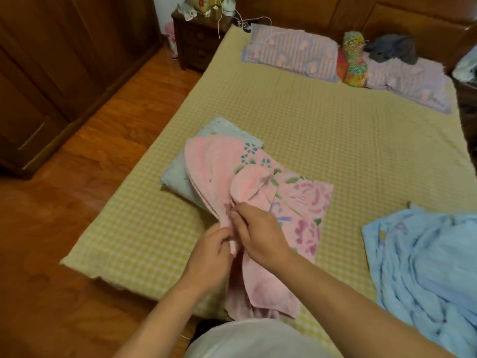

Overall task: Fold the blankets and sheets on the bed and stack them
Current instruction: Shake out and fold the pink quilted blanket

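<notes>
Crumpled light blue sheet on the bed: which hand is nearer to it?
Right. The right hand grips the pink floral blanket on the side toward the light blue sheet; the left hand sits beyond it, farther away.

We see a pink flowered blanket (296,202) lying part-folded near the front edge of the bed (335,125), its near end bunched and hanging over the edge, its far left corner draped on a folded pale grey-blue sheet (178,174). That sheet rests flat as a neat rectangle on the left of the bed's yellow checked cover. At the near right we find a light blue blanket (426,267), crumpled and unfolded, well apart from the pink one.
</notes>
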`<state>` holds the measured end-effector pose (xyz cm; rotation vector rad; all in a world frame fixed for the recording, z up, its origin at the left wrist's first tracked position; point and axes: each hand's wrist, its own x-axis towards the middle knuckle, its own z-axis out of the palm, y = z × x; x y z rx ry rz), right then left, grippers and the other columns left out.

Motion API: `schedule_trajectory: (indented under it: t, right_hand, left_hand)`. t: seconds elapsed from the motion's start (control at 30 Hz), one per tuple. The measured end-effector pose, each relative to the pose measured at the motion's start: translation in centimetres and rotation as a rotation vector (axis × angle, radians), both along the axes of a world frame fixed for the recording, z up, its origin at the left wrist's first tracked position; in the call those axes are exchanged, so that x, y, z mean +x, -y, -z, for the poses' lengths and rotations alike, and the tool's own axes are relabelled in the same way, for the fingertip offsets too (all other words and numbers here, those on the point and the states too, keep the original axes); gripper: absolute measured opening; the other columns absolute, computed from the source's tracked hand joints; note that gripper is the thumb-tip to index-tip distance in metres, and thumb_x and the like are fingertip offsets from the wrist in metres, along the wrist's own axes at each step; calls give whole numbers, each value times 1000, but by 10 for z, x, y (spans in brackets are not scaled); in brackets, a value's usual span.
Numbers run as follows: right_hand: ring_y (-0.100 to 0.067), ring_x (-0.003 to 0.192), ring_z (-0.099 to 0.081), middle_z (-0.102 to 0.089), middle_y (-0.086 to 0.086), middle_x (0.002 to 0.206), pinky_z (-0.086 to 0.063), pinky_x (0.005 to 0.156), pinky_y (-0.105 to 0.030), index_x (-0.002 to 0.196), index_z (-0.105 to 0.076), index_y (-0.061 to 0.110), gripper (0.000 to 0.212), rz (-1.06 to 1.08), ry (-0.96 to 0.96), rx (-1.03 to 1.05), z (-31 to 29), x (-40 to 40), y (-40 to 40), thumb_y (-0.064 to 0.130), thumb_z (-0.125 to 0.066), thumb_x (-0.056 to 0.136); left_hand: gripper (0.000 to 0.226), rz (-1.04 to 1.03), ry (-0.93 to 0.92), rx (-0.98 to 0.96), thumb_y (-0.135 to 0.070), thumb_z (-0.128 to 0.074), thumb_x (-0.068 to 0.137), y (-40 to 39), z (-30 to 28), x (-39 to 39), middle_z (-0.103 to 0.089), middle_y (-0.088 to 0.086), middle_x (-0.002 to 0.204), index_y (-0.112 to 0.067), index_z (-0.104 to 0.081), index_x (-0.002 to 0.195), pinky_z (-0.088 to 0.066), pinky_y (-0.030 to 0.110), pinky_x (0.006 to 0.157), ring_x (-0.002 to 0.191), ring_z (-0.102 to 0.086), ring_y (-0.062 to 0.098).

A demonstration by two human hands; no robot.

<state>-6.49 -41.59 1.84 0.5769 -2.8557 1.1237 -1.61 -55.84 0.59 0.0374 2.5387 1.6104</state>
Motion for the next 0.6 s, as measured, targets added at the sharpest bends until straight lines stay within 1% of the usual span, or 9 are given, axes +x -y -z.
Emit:
schedule_trajectory:
  t: [0.07, 0.13, 0.23, 0.3, 0.37, 0.43, 0.47, 0.53, 0.6]
  right_hand:
    - [-30, 69, -60, -60, -3, 69, -45, 63, -41, 79, -49, 22, 39, -25, 7, -13, -10, 0, 6, 48, -31, 101]
    - [-27, 62, -55, -50, 4, 60, -43, 62, -40, 71, -41, 28, 40, -46, 60, -60, -16, -3, 7, 51, -27, 100]
    - [-19, 67, -58, -56, 6, 65, -47, 70, -40, 73, -52, 25, 45, -63, 156, -152, -18, -1, 10, 52, -28, 100]
    - [-9, 78, -59, -61, 9, 78, -49, 80, -35, 83, -63, 22, 42, 71, 264, -379, -16, 0, 12, 47, -34, 100]
    - [-8, 91, -59, -61, 10, 89, -47, 87, -31, 88, -64, 23, 31, 348, 278, -558, -11, -1, 8, 40, -41, 99]
    - [-14, 87, -59, -61, 4, 87, -49, 83, -41, 84, -60, 23, 19, 600, 257, -568, -5, 2, -8, 30, -50, 98]
    - [-17, 83, -59, -61, 3, 84, -49, 80, -45, 82, -59, 22, 15, 629, 276, -534, -4, 7, -18, 24, -54, 96]
    - [-12, 82, -61, -65, 7, 84, -51, 78, -39, 83, -63, 25, 11, 490, 338, -460, -5, 26, -27, 17, -59, 91]
    - [-6, 96, -62, -65, 17, 98, -50, 84, -27, 97, -64, 36, 20, 280, 407, -427, -9, 50, -21, 27, -57, 81]
  left_hand:
    - [35, 81, 12, 19, -15, -52, 78, -19, -13, 2, -61, -9, 107, -15, -70, 108, -45, 10, 79, 96, -59, -1]
    - [44, 86, -19, -36, -22, -60, 75, -26, -16, 3, -63, -4, 111, -15, -67, 117, -50, 19, 79, 96, -60, 3]
    - [33, 37, -19, -84, -31, -61, 72, -20, -9, 1, -68, -3, 100, -18, -70, 101, -54, 37, 75, 89, -64, 11]
    - [23, 39, -7, -54, -36, -59, 77, -17, -3, 1, -65, -6, 88, -16, -68, 83, -52, 41, 70, 82, -63, 12]
    - [25, -19, -22, -32, -36, -62, 83, -17, -1, 3, -60, -4, 79, -14, -63, 72, -49, 39, 68, 78, -60, 15]
    - [22, -141, -8, 2, -29, -71, 84, -15, -2, 3, -61, 0, 75, -14, -63, 70, -48, 35, 67, 74, -59, 15]
    - [19, -183, 23, 39, -26, -75, 84, -14, -3, 1, -64, 1, 77, -15, -66, 72, -49, 34, 67, 73, -61, 14]
    - [16, -198, 101, 114, -31, -78, 81, -13, -5, -1, -70, 2, 81, -16, -72, 80, -52, 36, 70, 79, -66, 19]
    - [17, -185, 113, 134, -33, -74, 81, -14, -7, -3, -73, 3, 83, -16, -74, 84, -54, 38, 72, 81, -68, 22]
